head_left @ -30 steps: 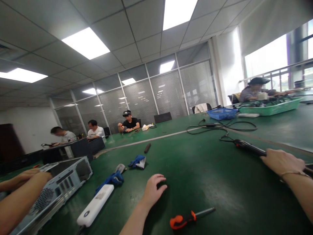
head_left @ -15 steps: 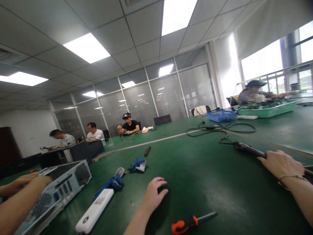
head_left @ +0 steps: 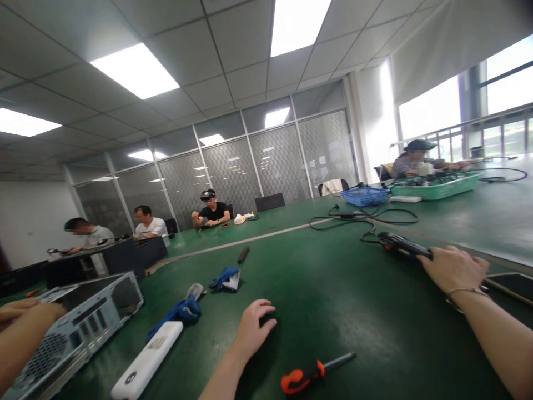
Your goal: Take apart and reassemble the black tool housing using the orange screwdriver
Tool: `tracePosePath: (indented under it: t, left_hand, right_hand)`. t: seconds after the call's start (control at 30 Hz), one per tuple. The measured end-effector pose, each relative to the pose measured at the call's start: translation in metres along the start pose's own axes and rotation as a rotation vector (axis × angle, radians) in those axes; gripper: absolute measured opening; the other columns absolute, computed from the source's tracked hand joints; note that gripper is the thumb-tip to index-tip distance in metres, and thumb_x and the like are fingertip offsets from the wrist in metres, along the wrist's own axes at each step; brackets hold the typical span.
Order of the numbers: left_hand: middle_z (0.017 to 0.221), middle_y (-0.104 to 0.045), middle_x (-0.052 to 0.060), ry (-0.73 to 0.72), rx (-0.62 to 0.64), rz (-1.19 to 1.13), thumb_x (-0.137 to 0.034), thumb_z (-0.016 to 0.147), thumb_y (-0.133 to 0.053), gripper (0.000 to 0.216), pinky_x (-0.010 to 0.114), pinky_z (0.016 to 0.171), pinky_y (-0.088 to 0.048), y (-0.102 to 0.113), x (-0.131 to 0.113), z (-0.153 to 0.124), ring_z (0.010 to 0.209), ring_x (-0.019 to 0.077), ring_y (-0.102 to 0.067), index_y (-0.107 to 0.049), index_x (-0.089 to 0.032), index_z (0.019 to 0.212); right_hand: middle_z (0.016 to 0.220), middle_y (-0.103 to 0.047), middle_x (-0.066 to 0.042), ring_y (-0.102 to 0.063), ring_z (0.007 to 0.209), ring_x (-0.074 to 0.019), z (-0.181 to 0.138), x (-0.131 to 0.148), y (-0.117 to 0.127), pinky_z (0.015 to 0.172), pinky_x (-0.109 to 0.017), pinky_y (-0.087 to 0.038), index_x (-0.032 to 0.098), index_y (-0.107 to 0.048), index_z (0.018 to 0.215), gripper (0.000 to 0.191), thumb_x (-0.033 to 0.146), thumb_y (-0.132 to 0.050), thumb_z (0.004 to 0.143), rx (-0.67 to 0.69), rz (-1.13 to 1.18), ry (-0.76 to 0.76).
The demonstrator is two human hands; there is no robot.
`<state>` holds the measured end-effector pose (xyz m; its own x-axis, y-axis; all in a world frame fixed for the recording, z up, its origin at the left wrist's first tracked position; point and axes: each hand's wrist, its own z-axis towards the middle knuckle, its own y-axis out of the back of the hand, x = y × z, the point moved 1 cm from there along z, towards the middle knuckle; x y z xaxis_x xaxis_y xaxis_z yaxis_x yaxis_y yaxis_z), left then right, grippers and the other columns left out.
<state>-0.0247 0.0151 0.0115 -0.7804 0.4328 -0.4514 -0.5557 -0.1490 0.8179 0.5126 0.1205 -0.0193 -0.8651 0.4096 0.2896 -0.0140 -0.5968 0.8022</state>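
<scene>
My left hand lies on the green table in the middle foreground. Its fingers and thumb curl around a small dark thing that I cannot make out. My right hand is at the right, closed on the rear of a black corded power screwdriver that lies on the table and points left. An orange-handled screwdriver lies just in front of my left hand, apart from it.
Another person's arm rests on an open computer case at the left. A white power strip, blue gloves, a black cable, a blue basket and a green tray lie around. Several people sit at the far side.
The view has turned a little, so everything sits further left. My right hand has slid slightly left along the black tool. My left hand stays as it was.
</scene>
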Motion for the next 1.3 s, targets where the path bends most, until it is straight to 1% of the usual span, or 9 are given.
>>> tracePosePath:
  t: [0.1, 0.2, 0.3, 0.4, 0.57, 0.7, 0.97, 1.17, 1.3]
  left_hand:
    - [0.119, -0.065, 0.008, -0.007, -0.002, 0.013, -0.025, 0.080, -0.064, 0.025, 0.039, 0.101, -0.044, -0.001, 0.002, 0.002, 0.112, 0.0255, -0.059, -0.073, -0.022, 0.103]
    - [0.121, -0.064, 0.008, -0.006, 0.005, 0.008, -0.026, 0.081, -0.062, 0.026, 0.040, 0.101, -0.044, -0.001, 0.003, 0.003, 0.112, 0.0257, -0.059, -0.073, -0.023, 0.105]
    - [0.121, -0.064, 0.007, -0.018, 0.012, 0.023, -0.027, 0.081, -0.062, 0.026, 0.041, 0.101, -0.044, 0.000, 0.003, 0.003, 0.112, 0.0263, -0.059, -0.073, -0.024, 0.105]
    - [0.120, -0.065, 0.007, -0.026, 0.009, 0.038, -0.027, 0.081, -0.063, 0.025, 0.041, 0.101, -0.044, 0.001, 0.002, 0.003, 0.112, 0.0263, -0.060, -0.073, -0.024, 0.103]
    - [0.118, -0.066, 0.007, -0.022, 0.014, 0.037, -0.026, 0.081, -0.063, 0.023, 0.040, 0.101, -0.044, 0.002, 0.000, 0.001, 0.111, 0.0257, -0.060, -0.074, -0.024, 0.102]
    - [0.117, -0.067, 0.006, -0.021, 0.028, 0.032, -0.026, 0.081, -0.063, 0.024, 0.039, 0.100, -0.045, 0.003, -0.005, 0.000, 0.110, 0.0249, -0.061, -0.074, -0.024, 0.102]
    - [0.114, -0.069, 0.006, -0.037, 0.020, 0.012, -0.025, 0.080, -0.063, 0.025, 0.037, 0.100, -0.045, 0.001, -0.003, 0.002, 0.108, 0.0241, -0.062, -0.073, -0.023, 0.102]
    - [0.112, -0.068, 0.007, -0.042, 0.011, -0.021, -0.025, 0.080, -0.064, 0.033, 0.034, 0.092, -0.049, -0.001, -0.001, 0.001, 0.095, 0.0207, -0.065, -0.068, -0.021, 0.112]
    - [0.115, -0.067, 0.007, -0.027, -0.001, -0.035, -0.024, 0.079, -0.065, 0.044, 0.034, 0.093, -0.048, -0.001, 0.001, 0.000, 0.099, 0.0210, -0.064, -0.062, -0.020, 0.123]
  right_hand:
    - [0.097, -0.064, -0.017, -0.058, 0.092, -0.0311, -0.004, 0.008, 0.008, 0.075, -0.042, -0.031, 0.021, -0.071, 0.097, 0.041, 0.050, -0.043, 0.087, 0.005, 0.011, 0.042]
    - [0.101, -0.065, -0.013, -0.059, 0.093, -0.0296, -0.007, 0.020, 0.003, 0.074, -0.039, -0.035, 0.024, -0.069, 0.105, 0.043, 0.052, -0.043, 0.086, 0.038, 0.013, 0.121]
    - [0.101, -0.066, -0.011, -0.062, 0.089, -0.0276, -0.011, 0.031, -0.008, 0.071, -0.035, -0.039, 0.023, -0.069, 0.105, 0.042, 0.051, -0.046, 0.084, 0.092, 0.021, 0.189]
    - [0.098, -0.067, -0.011, -0.063, 0.086, -0.0267, -0.015, 0.037, -0.018, 0.068, -0.033, -0.042, 0.021, -0.071, 0.098, 0.038, 0.049, -0.050, 0.082, 0.145, 0.028, 0.233]
    - [0.089, -0.067, -0.013, -0.064, 0.085, -0.0293, -0.020, 0.037, -0.026, 0.069, -0.036, -0.043, 0.018, -0.071, 0.087, 0.034, 0.045, -0.052, 0.082, 0.206, 0.012, 0.277]
    - [0.089, -0.067, -0.014, -0.063, 0.087, -0.0316, -0.021, 0.038, -0.029, 0.071, -0.039, -0.043, 0.019, -0.071, 0.085, 0.036, 0.048, -0.050, 0.082, 0.237, -0.001, 0.286]
    - [0.101, -0.063, -0.018, -0.057, 0.100, -0.0395, -0.030, 0.049, -0.028, 0.075, -0.048, -0.042, 0.019, -0.070, 0.098, 0.036, 0.042, -0.047, 0.083, 0.279, 0.022, 0.293]
    - [0.107, -0.062, -0.018, -0.057, 0.101, -0.0352, -0.050, 0.081, -0.025, 0.080, -0.044, -0.045, 0.019, -0.066, 0.115, 0.043, 0.042, -0.050, 0.083, 0.366, 0.153, 0.421]
    - [0.113, -0.062, -0.014, -0.057, 0.103, -0.0298, -0.073, 0.114, -0.017, 0.088, -0.038, -0.045, 0.020, -0.062, 0.124, 0.046, 0.040, -0.050, 0.084, 0.447, 0.280, 0.591]
